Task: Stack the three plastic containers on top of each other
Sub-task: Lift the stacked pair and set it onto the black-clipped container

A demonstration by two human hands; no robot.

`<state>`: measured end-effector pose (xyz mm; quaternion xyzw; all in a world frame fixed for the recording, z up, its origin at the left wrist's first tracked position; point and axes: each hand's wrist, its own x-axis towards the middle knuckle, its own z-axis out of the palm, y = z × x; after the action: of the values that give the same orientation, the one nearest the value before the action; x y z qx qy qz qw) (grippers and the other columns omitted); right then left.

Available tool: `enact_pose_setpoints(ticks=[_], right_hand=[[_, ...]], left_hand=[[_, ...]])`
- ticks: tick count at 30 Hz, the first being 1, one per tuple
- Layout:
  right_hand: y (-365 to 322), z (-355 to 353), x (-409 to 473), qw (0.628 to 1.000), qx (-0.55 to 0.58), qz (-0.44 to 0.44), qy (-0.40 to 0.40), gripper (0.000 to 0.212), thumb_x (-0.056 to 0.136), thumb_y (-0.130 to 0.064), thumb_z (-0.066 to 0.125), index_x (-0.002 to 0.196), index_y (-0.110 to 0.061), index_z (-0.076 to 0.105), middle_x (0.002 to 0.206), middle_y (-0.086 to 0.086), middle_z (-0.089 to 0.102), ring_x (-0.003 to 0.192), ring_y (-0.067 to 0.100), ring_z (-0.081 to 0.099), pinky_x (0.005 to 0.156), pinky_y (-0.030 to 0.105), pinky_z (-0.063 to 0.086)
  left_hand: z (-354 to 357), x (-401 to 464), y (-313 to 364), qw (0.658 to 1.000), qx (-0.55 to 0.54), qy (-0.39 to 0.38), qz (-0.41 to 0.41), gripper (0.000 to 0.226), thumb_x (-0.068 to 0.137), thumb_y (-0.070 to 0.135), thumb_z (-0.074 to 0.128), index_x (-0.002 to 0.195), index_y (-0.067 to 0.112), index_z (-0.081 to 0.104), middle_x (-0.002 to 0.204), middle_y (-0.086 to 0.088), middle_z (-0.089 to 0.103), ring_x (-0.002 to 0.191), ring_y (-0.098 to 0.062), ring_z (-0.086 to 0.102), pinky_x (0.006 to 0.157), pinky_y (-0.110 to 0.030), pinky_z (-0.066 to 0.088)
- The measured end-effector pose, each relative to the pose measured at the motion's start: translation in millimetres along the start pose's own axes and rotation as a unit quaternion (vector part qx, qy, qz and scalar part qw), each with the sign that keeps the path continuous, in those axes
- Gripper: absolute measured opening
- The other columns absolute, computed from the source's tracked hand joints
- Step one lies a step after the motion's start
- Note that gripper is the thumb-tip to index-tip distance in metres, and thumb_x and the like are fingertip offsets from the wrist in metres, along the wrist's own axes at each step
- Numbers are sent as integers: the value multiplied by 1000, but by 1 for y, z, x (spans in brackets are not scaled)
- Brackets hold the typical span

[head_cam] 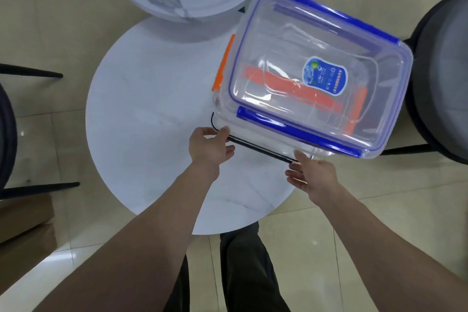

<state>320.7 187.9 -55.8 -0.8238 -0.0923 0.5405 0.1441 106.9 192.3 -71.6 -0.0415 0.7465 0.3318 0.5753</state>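
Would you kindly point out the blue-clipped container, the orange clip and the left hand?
blue-clipped container (286, 40): head view, on its clear lid.
orange clip (222, 64): head view, mid-length of the clip.
left hand (210, 145): head view, back of the hand.

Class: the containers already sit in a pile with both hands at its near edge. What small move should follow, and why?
Probably nudge the stack leftward onto the table: it appears to overhang the right rim. The left hand and right hand already touch its near corners.
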Motion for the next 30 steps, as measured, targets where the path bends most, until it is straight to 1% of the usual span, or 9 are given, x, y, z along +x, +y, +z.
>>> enact_pose_setpoints(ticks=[3, 5, 8, 13, 17, 19, 22, 27, 30], right_hand=[[0, 1, -2, 1000, 2, 11, 3, 35, 89, -24, 74, 110, 2, 62, 98, 19, 74, 86, 33, 75, 83, 45, 63], [1, 3, -2, 1000, 5, 18, 3, 31, 90, -25, 73, 103, 2, 63, 97, 20, 74, 88, 34, 76, 83, 44, 62], [3, 5, -2, 1000, -6, 23, -3, 28, 91, -27, 71, 96, 0, 65, 97, 19, 75, 89, 33, 76, 84, 43, 62], [8, 9, 0, 999, -32, 39, -19, 33, 92, -30, 69, 100, 2, 67, 94, 18, 76, 85, 30, 76, 87, 44, 61], [13, 16, -1, 997, -29, 58, -40, 32, 91, -33, 69, 101, -2, 67, 95, 17, 75, 84, 29, 76, 86, 44, 62], [15, 19, -2, 997, -34, 58, -38, 33, 91, -34, 69, 102, -3, 66, 95, 18, 75, 83, 30, 76, 84, 43, 62], [14, 20, -3, 997, -51, 48, -27, 36, 90, -35, 70, 103, -1, 66, 95, 19, 76, 83, 31, 76, 83, 45, 63], [11, 21, -6, 996, -81, 33, -8, 38, 88, -35, 72, 101, 0, 66, 94, 20, 76, 85, 34, 76, 83, 46, 63], [8, 23, -6, 995, -95, 31, -3, 39, 87, -37, 72, 100, -1, 67, 92, 19, 76, 83, 33, 76, 85, 46, 62]], left_hand=[[4, 4, 6, 1000, -11, -19, -7, 30, 88, 22, 75, 107, 10, 55, 109, -20, 69, 81, -35, 77, 68, -37, 65], [8, 6, 8, 1000, -7, -27, -8, 33, 89, 23, 74, 111, 6, 56, 110, -20, 69, 79, -34, 77, 67, -37, 65], [12, 9, 13, 999, -11, -30, -3, 29, 89, 22, 73, 108, 6, 57, 110, -21, 69, 81, -35, 77, 68, -37, 65], [16, 18, 22, 999, -7, -33, 13, 28, 89, 20, 74, 107, 5, 58, 110, -23, 70, 91, -34, 75, 74, -41, 64], [23, 22, 30, 999, 1, -21, 42, 22, 88, 21, 75, 96, 11, 57, 112, -22, 68, 99, -37, 73, 67, -37, 64], [26, 23, 32, 999, -3, -13, 43, 20, 87, 22, 75, 92, 13, 58, 112, -20, 67, 99, -36, 72, 66, -38, 64], [29, 21, 30, 999, -11, -10, 38, 22, 86, 21, 77, 92, 13, 57, 108, -18, 67, 96, -33, 72, 72, -42, 65], [31, 22, 22, 996, 38, -18, 81, 33, 80, 17, 82, 97, 15, 54, 84, -5, 66, 73, -25, 69, 79, -47, 64], [31, 28, 24, 989, 89, -7, 121, 33, 77, 23, 84, 90, 20, 54, 83, -6, 70, 80, -28, 73, 79, -49, 63]])
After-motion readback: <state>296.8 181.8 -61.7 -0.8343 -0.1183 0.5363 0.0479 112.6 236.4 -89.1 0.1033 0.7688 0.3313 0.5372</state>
